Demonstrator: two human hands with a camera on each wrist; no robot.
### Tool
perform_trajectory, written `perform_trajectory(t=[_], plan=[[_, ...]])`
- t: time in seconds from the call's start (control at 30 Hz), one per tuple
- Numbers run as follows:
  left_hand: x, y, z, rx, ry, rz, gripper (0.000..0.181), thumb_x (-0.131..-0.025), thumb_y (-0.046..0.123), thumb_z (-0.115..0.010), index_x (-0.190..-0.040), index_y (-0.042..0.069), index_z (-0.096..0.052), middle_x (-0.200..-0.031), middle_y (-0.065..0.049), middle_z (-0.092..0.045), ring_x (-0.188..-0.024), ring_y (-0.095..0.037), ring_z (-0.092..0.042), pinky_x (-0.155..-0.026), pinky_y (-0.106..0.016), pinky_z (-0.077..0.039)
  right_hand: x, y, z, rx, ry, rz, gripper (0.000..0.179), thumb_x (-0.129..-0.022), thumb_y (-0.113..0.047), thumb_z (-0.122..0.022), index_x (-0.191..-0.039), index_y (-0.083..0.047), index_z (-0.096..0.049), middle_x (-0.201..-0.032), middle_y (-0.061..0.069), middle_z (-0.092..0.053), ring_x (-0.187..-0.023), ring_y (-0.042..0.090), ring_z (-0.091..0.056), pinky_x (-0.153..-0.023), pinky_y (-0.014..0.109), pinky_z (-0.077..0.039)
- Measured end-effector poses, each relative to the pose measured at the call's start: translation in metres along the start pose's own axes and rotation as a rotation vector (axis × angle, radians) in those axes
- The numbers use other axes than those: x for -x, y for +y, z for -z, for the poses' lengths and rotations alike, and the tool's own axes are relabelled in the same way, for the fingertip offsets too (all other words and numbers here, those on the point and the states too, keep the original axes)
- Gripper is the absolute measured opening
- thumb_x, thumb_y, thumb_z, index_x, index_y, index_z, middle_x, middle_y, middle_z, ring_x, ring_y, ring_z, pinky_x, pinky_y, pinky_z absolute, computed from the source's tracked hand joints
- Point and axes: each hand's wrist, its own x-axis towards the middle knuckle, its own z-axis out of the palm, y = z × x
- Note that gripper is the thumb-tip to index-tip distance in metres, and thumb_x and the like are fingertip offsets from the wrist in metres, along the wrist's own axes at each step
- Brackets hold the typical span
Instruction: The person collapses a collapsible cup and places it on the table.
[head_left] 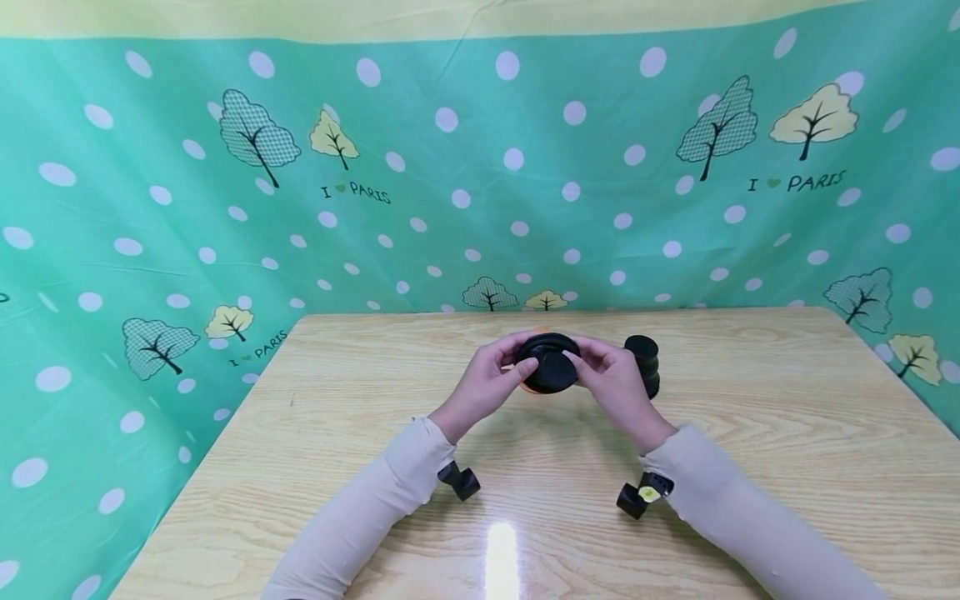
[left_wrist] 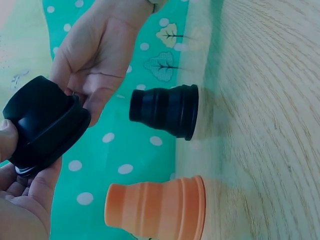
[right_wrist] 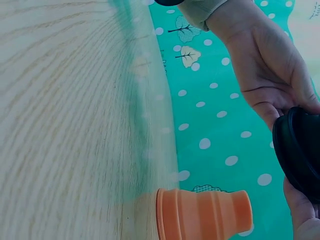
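Both hands hold a black collapsible cup (head_left: pixel 553 372) above the table, its narrow end facing the head camera and its body looking partly folded into the wide rim. My left hand (head_left: pixel 487 379) grips its left side, thumb on the folded body and fingers behind the rim. On the other side my right hand (head_left: pixel 611 375) pinches the edge between thumb and fingers. Behind it an orange collapsible cup (left_wrist: pixel 155 207) stands extended, wide rim down, mostly hidden in the head view. Another black collapsible cup (left_wrist: pixel 165 111) stands the same way, just beyond the right hand.
The light wooden table (head_left: pixel 360 375) ends at a green dotted cloth (head_left: pixel 420 167) hanging behind it. Dark wrist-worn devices hang under both sleeves, the left one (head_left: pixel 465 483) and the right one (head_left: pixel 633 500), close over the tabletop.
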Motion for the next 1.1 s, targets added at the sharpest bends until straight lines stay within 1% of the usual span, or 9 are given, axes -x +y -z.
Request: perform_trajectory(t=[0.1,0.3,0.4,0.5,0.67,0.77,0.87,1.0,1.1], plan=[[0.003,0.010,0.000,-0.004,-0.007,0.026,0.038,-0.095,0.006,-0.055,-0.131,-0.003,-0.051,-0.126,-0.022,-0.057,-0.109,-0.031,-0.059,-0.085,-0.030,-0.052,0.000,0.001,0.000,0.012,0.003,0.013,0.033,-0.092,-0.014,-0.062,-0.117,0.008,-0.061,-0.091,0.000,-0.066,-0.082,0.007,-0.065,-0.071,0.027,-0.056],[-0.006,-0.012,0.001,0.002,-0.007,0.043,0.037,-0.095,0.008,-0.056,-0.131,0.001,-0.053,-0.128,-0.017,-0.057,-0.110,-0.027,-0.059,-0.085,-0.028,-0.052,0.001,0.003,0.000,0.034,0.003,0.052,0.032,-0.092,-0.013,-0.062,-0.116,0.007,-0.061,-0.091,0.001,-0.066,-0.081,0.007,-0.065,-0.071,0.027,-0.056],[-0.006,-0.016,0.001,-0.004,0.004,0.035,0.038,-0.095,0.011,-0.057,-0.132,0.003,-0.054,-0.128,-0.016,-0.057,-0.109,-0.026,-0.060,-0.084,-0.028,-0.052,0.001,0.003,0.001,0.052,0.002,0.061,0.031,-0.092,-0.014,-0.062,-0.115,0.006,-0.062,-0.091,0.004,-0.065,-0.081,0.007,-0.065,-0.071,0.027,-0.056],[-0.005,-0.018,0.001,-0.039,0.024,0.033,0.038,-0.094,0.014,-0.059,-0.132,0.006,-0.055,-0.126,-0.013,-0.059,-0.105,-0.024,-0.062,-0.081,-0.027,-0.053,0.002,0.003,0.001,0.070,0.003,0.061,0.030,-0.092,-0.015,-0.062,-0.115,0.005,-0.063,-0.093,0.009,-0.065,-0.082,0.007,-0.065,-0.071,0.026,-0.056],[-0.004,-0.021,0.001,-0.066,0.042,0.025,0.037,-0.093,0.011,-0.060,-0.129,0.003,-0.057,-0.122,-0.016,-0.062,-0.097,-0.023,-0.065,-0.078,-0.026,-0.054,0.002,0.003,0.002,0.124,0.008,0.090,0.029,-0.092,-0.015,-0.062,-0.113,0.005,-0.064,-0.099,0.018,-0.065,-0.085,0.005,-0.063,-0.071,0.022,-0.055],[-0.004,-0.022,0.002,-0.034,0.018,0.022,0.038,-0.094,0.009,-0.059,-0.131,0.002,-0.055,-0.124,-0.017,-0.060,-0.101,-0.022,-0.065,-0.081,-0.027,-0.054,0.002,0.001,0.003,0.169,0.008,0.103,0.029,-0.093,-0.017,-0.062,-0.112,0.003,-0.065,-0.101,0.019,-0.066,-0.086,0.005,-0.062,-0.070,0.020,-0.054],[-0.003,-0.021,0.005,0.019,-0.040,0.015,0.041,-0.095,0.011,-0.056,-0.135,0.004,-0.051,-0.130,-0.015,-0.057,-0.109,-0.022,-0.061,-0.088,-0.028,-0.051,0.002,-0.001,0.004,0.176,0.008,0.074,0.031,-0.093,-0.018,-0.061,-0.115,0.004,-0.064,-0.100,0.018,-0.065,-0.084,0.005,-0.061,-0.070,0.020,-0.055],[-0.003,-0.018,0.009,0.074,-0.114,0.005,0.043,-0.097,0.012,-0.053,-0.139,0.007,-0.045,-0.137,-0.011,-0.051,-0.117,-0.021,-0.056,-0.094,-0.029,-0.048,0.001,-0.001,0.007,0.092,-0.018,-0.005,0.034,-0.095,-0.016,-0.058,-0.120,0.007,-0.059,-0.098,0.011,-0.063,-0.084,0.006,-0.062,-0.072,0.024,-0.056],[-0.003,-0.016,0.010,0.086,-0.097,0.020,0.043,-0.097,0.012,-0.054,-0.139,0.008,-0.047,-0.137,-0.010,-0.052,-0.117,-0.020,-0.056,-0.094,-0.028,-0.047,-0.001,0.001,0.009,0.022,-0.061,-0.039,0.035,-0.096,-0.014,-0.056,-0.121,0.011,-0.055,-0.096,0.004,-0.062,-0.084,0.006,-0.062,-0.075,0.025,-0.056]])
